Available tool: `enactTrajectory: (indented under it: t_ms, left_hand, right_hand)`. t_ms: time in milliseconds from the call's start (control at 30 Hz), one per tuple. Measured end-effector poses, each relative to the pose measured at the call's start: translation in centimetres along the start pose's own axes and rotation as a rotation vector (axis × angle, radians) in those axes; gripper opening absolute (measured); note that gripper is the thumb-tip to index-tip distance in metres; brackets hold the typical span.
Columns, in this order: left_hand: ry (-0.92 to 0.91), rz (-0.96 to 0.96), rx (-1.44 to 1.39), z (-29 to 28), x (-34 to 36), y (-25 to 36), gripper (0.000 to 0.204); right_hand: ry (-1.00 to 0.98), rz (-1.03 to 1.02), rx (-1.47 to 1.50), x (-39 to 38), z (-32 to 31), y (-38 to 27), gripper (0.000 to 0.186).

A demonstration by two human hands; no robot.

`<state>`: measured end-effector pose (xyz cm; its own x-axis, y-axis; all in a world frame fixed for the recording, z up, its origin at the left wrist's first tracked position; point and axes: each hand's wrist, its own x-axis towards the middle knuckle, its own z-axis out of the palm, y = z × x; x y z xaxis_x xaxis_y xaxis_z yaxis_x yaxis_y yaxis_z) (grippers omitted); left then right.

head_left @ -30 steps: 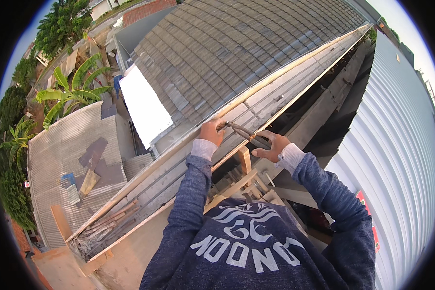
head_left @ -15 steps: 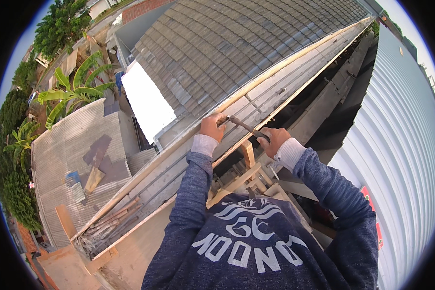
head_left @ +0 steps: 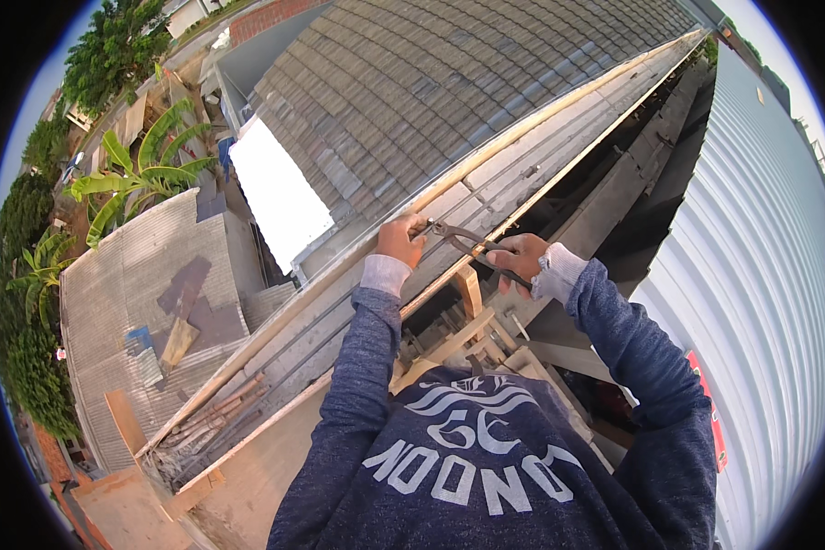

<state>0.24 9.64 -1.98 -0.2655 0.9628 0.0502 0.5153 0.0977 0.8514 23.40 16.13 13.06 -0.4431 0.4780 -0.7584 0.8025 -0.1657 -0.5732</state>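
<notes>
Head: right hand (head_left: 515,258) grips pincers (head_left: 467,246), left hand (head_left: 401,240) beside.

A narrow red sign (head_left: 709,410) lies on the corrugated metal roof (head_left: 761,238) at the right, near the person's right sleeve; it is a long strip with pale markings too small to make out. Far left, a small red-and-white sign (head_left: 60,353) shows at the edge of the trees, its shape unclear. No packages or screens are in view.
</notes>
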Motion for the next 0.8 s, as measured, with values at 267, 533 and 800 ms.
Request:
enactTrajectory:
  t_ms: [267, 533, 800]
  left_hand:
    - [-0.002, -0.008, -0.006, -0.1, 0.0, 0.3, 0.035]
    - [-0.006, -0.009, -0.040, 0.1, 0.0, -0.6, 0.035]
    - [-0.014, 0.016, 0.028, -0.3, 0.0, 0.3, 0.035]
  right_hand:
    - [0.251, -0.319, -0.496, 0.4, 0.5, -0.2, 0.068]
    - [-0.069, -0.042, 0.048, 0.9, -0.9, -1.4, 0.051]
    - [-0.339, -0.156, 0.558, 1.2, 1.5, 2.5, 0.052]
